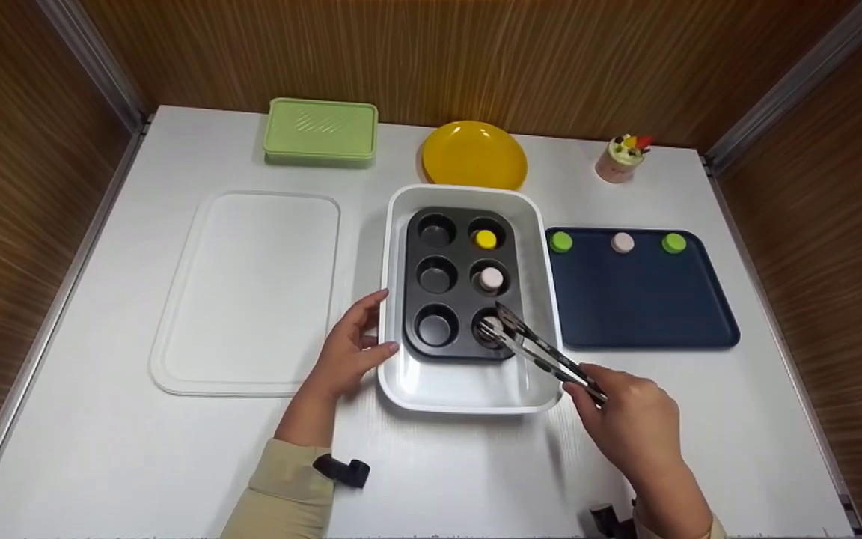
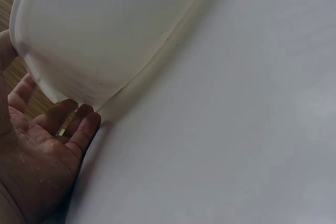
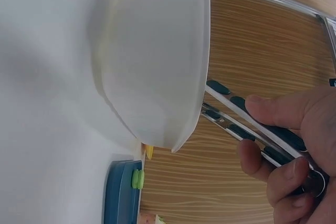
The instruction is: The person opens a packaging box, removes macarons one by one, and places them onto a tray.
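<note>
White lid point(image 1: 255, 292) left of left hand point(image 1: 352, 352), green box point(image 1: 321, 129) beyond; dessert cup point(image 1: 617, 163) beyond right hand point(image 1: 631, 415); yellow plate point(image 1: 474, 155) beyond, between hands.

surface: white tabletop point(image 1: 468, 471) | middle: white rectangular tub point(image 1: 468, 385) | left: flat white lid point(image 1: 255, 292) | right: navy rectangular tray point(image 1: 648, 303), just beside the tub | far left: green lidded food container point(image 1: 320, 129) | far middle: round yellow plate point(image 1: 474, 155), just beyond the tub | far right: dessert cup point(image 1: 616, 162) with colourful topping

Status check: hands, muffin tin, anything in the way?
Right hand holding tongs, tips at near-right cup. Left hand touching white tub. Muffin tin inside tub; pieces in three cups. Tub wall hides tong tips from right wrist.
</note>
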Demonstrator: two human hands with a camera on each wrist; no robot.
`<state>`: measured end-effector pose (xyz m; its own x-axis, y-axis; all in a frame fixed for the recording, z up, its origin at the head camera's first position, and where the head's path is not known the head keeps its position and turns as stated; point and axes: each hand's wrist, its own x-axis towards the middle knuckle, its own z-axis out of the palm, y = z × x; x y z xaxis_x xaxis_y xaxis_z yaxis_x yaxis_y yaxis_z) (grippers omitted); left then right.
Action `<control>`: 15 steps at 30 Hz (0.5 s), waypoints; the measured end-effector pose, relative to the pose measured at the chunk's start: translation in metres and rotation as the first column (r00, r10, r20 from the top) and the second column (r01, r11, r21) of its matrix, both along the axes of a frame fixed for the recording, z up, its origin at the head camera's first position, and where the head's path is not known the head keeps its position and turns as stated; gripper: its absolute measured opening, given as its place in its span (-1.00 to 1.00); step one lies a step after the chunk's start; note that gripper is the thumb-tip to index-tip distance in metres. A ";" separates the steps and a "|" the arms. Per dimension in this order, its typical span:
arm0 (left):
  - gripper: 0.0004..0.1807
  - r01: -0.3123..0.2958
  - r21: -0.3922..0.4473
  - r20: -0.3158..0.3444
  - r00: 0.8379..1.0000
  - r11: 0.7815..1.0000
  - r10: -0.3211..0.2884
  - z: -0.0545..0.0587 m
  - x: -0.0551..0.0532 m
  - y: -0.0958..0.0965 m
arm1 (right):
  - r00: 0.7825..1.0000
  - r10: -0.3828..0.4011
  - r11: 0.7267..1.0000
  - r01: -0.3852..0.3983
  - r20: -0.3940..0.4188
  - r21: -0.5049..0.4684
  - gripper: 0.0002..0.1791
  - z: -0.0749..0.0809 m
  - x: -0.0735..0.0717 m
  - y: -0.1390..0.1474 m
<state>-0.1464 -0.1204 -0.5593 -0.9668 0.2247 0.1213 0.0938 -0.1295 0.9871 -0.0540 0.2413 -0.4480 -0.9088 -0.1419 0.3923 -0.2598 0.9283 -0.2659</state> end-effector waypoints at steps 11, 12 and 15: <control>-0.18 -0.002 -0.027 -0.003 1.000 1.000 0.002 0.000 0.000 0.000 | 1.000 0.003 1.000 -0.003 0.029 -0.001 -0.72 0.001 -0.003 -0.005; -0.18 -0.001 -0.026 -0.006 1.000 1.000 0.001 0.000 0.000 0.000 | 0.999 0.001 1.000 -0.001 0.032 -0.001 -0.72 0.001 -0.003 -0.005; -0.18 0.000 -0.022 -0.011 1.000 1.000 0.000 0.000 0.000 0.000 | 0.999 -0.001 1.000 0.001 0.041 0.002 -0.72 0.002 -0.003 -0.005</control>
